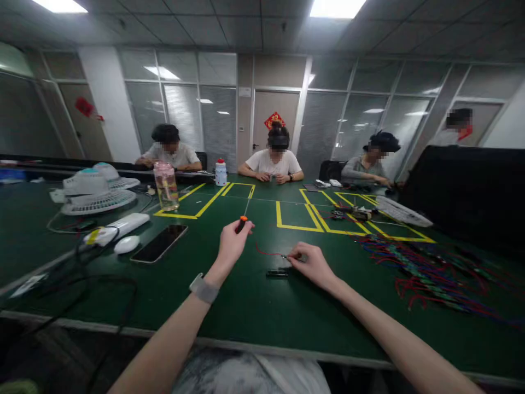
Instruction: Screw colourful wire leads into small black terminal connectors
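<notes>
My left hand [233, 241] is closed around the orange and black handle of a screwdriver [243, 220], its thin shaft pointing away from me. To the right, my right hand [314, 264] pinches a small part with a red wire [266, 252] running out leftward over the green table [246, 312]. The part itself is mostly hidden by my fingers. Just below those fingertips lies a small dark rectangular piece [277, 273], too small to make out. My two hands are apart.
At right lies a pile of red and blue wires [435, 273] near a black box-like shape [463, 191]. On the left are a phone [159, 244], a white mouse [127, 244], a pink bottle [166, 186] and fans [96, 189]. Several people sit across the table.
</notes>
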Demonstrator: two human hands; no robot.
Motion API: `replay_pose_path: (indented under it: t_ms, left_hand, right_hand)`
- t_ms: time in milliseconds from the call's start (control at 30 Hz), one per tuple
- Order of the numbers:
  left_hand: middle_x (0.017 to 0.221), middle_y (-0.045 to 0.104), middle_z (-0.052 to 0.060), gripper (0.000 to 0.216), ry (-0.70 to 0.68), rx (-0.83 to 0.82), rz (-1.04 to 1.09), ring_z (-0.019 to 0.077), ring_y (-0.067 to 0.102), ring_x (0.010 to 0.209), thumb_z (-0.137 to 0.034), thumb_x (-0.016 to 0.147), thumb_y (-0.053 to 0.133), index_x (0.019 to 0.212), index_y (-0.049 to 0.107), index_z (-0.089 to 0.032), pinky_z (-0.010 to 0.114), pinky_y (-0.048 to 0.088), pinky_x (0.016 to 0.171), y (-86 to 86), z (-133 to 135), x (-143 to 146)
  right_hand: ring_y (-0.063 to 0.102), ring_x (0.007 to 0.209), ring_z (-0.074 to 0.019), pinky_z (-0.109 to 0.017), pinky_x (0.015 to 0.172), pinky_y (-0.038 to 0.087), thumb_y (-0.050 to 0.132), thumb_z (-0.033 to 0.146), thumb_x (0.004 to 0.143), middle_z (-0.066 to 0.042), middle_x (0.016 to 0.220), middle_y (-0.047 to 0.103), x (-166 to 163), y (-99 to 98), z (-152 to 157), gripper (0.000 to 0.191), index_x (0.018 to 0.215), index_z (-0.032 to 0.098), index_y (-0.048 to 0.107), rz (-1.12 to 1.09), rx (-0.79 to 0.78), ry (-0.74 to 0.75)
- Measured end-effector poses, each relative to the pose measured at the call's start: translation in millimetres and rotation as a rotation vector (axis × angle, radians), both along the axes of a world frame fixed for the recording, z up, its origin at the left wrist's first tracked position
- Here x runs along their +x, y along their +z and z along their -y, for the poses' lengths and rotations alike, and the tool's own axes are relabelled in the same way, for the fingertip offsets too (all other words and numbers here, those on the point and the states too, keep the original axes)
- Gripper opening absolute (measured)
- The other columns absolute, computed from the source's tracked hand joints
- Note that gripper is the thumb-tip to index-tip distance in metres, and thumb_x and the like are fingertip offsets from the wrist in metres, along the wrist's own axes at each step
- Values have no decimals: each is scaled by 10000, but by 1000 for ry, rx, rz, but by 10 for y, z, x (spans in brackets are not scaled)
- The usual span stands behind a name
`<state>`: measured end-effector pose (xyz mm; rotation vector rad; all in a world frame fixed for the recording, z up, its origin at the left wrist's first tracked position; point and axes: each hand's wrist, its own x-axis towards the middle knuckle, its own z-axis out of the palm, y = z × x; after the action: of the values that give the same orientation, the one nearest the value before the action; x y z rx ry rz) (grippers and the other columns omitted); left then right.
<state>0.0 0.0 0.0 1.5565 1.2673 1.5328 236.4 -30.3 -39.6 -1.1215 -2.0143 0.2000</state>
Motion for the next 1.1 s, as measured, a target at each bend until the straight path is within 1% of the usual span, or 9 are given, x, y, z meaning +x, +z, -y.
replay_pose_path:
  t_ms: [167, 267, 333, 533, 700, 800, 867, 967, 1100]
  left_hand:
    - [713, 702, 77, 415, -2, 0, -9, 152, 579, 585, -504, 739, 605, 825, 729, -117, 245, 372, 538, 16, 28, -11]
    - [721, 705, 80, 430, -6, -2, -25, 156, 578, 587, -516, 741, 604, 837, 734, -117, 246, 366, 533, 32, 53, -11]
    - [726, 705, 77, 431, -4, -1, -41, 156, 574, 586, -517, 748, 597, 842, 733, -120, 248, 362, 535, 42, 68, -11]
    - [719, 692, 55, 393, -3, 9, -107, 151, 565, 586, -483, 784, 568, 840, 727, -128, 252, 361, 553, 53, 90, -2]
    - [729, 684, 56, 374, -6, 16, -127, 161, 575, 628, -458, 803, 558, 841, 722, -125, 254, 364, 574, 57, 99, 4]
    - [741, 685, 60, 376, -6, 13, -140, 166, 578, 642, -458, 809, 553, 851, 722, -124, 257, 368, 587, 61, 106, 0]
    - [756, 689, 63, 387, -15, -5, -140, 168, 576, 641, -465, 808, 553, 875, 723, -123, 259, 369, 586, 66, 112, -2]
    - [755, 690, 63, 393, -16, -25, -134, 165, 568, 627, -469, 797, 562, 885, 724, -122, 259, 367, 579, 76, 122, -2]
    - [753, 694, 58, 396, -12, -11, -143, 158, 555, 607, -481, 780, 583, 881, 730, -127, 258, 363, 572, 83, 123, -1]
  right_hand:
    - [620, 769, -166, -279, 718, 472, 552, 126, 826, -41, 813, 684, -152, 24, 148, 92, 814, 188, 620, 185, 91, 108]
    - [608, 784, -174, -293, 731, 466, 539, 106, 835, -51, 828, 680, -188, 57, 207, 107, 845, 187, 608, 289, 120, 176]
    - [603, 782, -170, -289, 734, 465, 544, 95, 831, -48, 828, 676, -199, 77, 232, 109, 827, 189, 599, 283, 117, 208]
    - [588, 762, -158, -282, 728, 456, 580, 91, 811, -26, 788, 664, -237, 84, 261, 111, 763, 191, 582, 202, 62, 221]
    - [574, 785, -168, -314, 758, 447, 561, 115, 840, -43, 792, 655, -259, 56, 260, 91, 785, 183, 585, 257, 151, 276]
    - [577, 784, -168, -308, 736, 450, 520, 108, 861, -58, 792, 653, -240, 46, 321, 110, 801, 176, 581, 312, 200, 293]
    - [584, 779, -166, -301, 719, 455, 493, 107, 878, -66, 791, 654, -195, 34, 418, 128, 814, 174, 582, 334, 225, 283]
    - [599, 777, -159, -290, 711, 471, 484, 114, 896, -65, 797, 660, -49, -7, 658, 132, 845, 178, 587, 322, 245, 246]
    - [622, 780, -144, -271, 709, 499, 494, 97, 904, -56, 834, 681, 329, -86, 1089, 135, 905, 189, 593, 258, 254, 166]
